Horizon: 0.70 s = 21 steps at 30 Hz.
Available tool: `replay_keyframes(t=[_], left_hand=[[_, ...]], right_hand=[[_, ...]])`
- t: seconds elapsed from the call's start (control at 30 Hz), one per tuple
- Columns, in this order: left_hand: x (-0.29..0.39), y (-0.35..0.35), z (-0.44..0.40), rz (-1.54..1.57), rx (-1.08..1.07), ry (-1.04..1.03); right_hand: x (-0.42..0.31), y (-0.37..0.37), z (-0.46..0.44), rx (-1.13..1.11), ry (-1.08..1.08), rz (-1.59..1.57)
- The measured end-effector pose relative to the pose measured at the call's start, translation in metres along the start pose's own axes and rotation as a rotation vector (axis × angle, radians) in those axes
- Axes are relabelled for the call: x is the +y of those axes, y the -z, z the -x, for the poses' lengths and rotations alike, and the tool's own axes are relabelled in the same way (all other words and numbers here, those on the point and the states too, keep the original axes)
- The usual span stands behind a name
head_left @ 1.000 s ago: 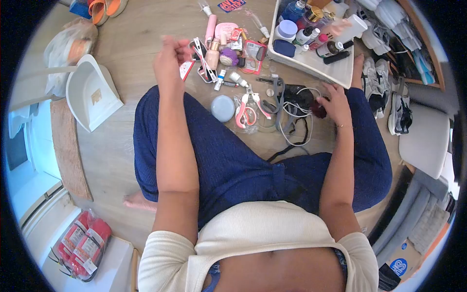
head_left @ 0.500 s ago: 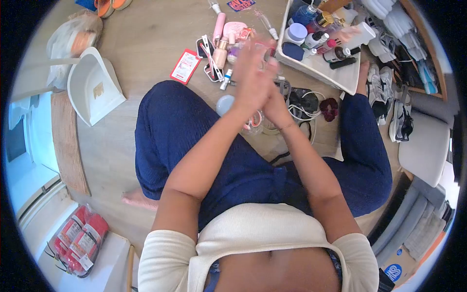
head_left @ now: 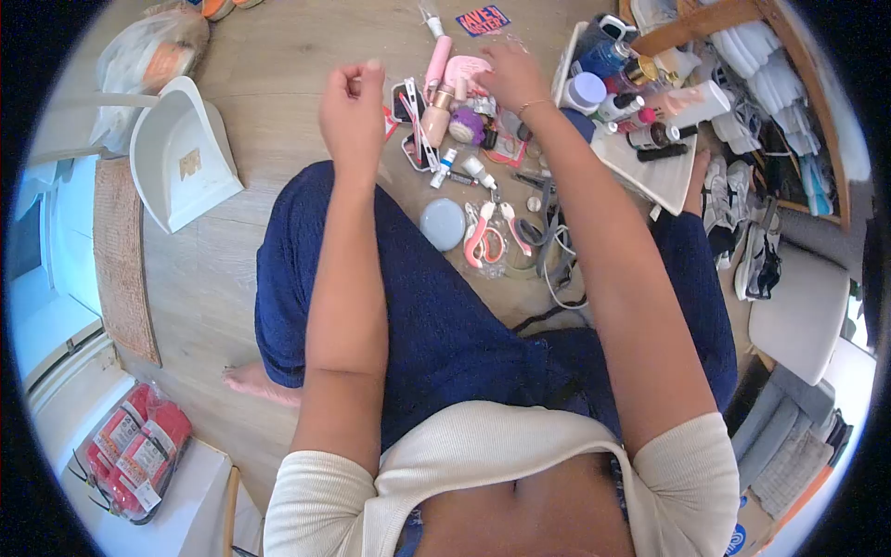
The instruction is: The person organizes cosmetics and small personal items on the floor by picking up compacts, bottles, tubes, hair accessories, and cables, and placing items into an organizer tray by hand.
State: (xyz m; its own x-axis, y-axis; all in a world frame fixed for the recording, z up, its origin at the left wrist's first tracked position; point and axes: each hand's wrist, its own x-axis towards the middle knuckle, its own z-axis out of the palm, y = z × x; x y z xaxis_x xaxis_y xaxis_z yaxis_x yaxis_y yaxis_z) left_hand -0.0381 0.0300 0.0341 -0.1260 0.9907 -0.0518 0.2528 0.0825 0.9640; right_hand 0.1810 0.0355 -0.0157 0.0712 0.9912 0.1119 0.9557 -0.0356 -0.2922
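Wd flr: misc toiletries, wht tray, dustpan.

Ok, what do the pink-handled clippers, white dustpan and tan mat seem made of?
Clippers: handles probably smooth plastic, judging by even pink and white colouring; head possibly metal, being grey. Dustpan: likely moulded plastic, smooth, with rounded edges. Mat: perhaps woven fibre, matte, given its ribbed texture.

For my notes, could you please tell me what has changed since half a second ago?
The hands, together then, have parted: the left hand moved left, beside the red-edged card; the right hand moved forward, to the pink item. Whether either took hold of anything is unclear. The round container and white tray stayed put.
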Motion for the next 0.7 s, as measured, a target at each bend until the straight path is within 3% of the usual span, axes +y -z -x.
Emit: replay_keyframes(t=[0.13,0.2,0.23,0.37,0.43,0.5,0.63,0.67,0.7], left_hand=[[-0.041,-0.007,-0.021,0.042,0.038,-0.069],[-0.036,-0.007,-0.026,0.054,0.049,-0.076],[-0.035,-0.009,-0.028,0.065,0.051,-0.084],[-0.036,-0.017,-0.030,0.106,0.015,0.014],[-0.038,-0.020,-0.029,0.042,-0.023,-0.063],[-0.041,-0.024,-0.025,0.032,-0.071,-0.101],[-0.045,-0.031,-0.019,-0.112,-0.195,-0.233],[-0.044,-0.033,-0.017,-0.107,-0.198,-0.242],[-0.039,-0.034,-0.014,-0.105,-0.285,-0.115]], right_hand=[[-0.010,-0.022,-0.028,-0.148,0.037,0.134],[-0.020,-0.009,-0.032,-0.497,-0.030,0.194],[-0.021,-0.011,-0.031,-0.501,-0.025,0.199],[-0.016,-0.019,-0.016,-0.368,0.008,0.230],[-0.015,-0.021,-0.013,-0.269,0.021,0.198],[-0.018,-0.018,-0.009,-0.175,-0.011,-0.036],[-0.024,0.008,0.017,-0.170,0.011,-0.049],[-0.024,0.014,0.024,-0.056,0.034,-0.181],[-0.025,0.019,0.031,0.060,0.060,-0.314]])
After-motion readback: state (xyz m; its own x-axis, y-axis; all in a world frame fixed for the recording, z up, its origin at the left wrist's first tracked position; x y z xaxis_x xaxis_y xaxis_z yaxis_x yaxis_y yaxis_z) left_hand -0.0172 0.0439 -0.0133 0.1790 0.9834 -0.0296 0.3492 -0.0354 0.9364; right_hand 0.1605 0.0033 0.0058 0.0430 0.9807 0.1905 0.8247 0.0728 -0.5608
